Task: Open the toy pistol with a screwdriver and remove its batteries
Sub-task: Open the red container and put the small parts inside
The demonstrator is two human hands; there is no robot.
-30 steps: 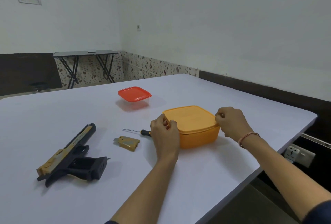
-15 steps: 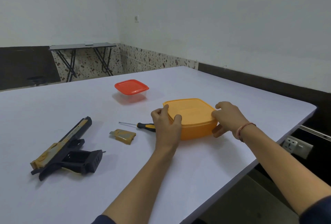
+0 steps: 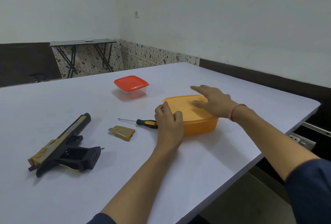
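The black and gold toy pistol [image 3: 62, 145] lies on its side at the left of the white table [image 3: 179, 170], its grip open. Its gold battery cover [image 3: 122, 132] lies loose to the right of it. A black and yellow screwdriver [image 3: 141, 121] lies beyond the cover, tip pointing left. My left hand [image 3: 169, 121] grips the near left corner of the lidded orange box [image 3: 197, 116]. Above the box lid my right hand [image 3: 213, 102] hovers flat with straight fingers, blurred by motion.
A small clear container with a red lid [image 3: 131, 85] stands farther back on the table. The table's right edge [image 3: 295, 125] is close to the orange box. A folding table [image 3: 84, 53] stands by the far wall, and a wall socket [image 3: 302, 140] sits below the table edge.
My right hand has let go of the orange box's right side and risen over the lid with fingers spread. The left hand stays on the box's corner.
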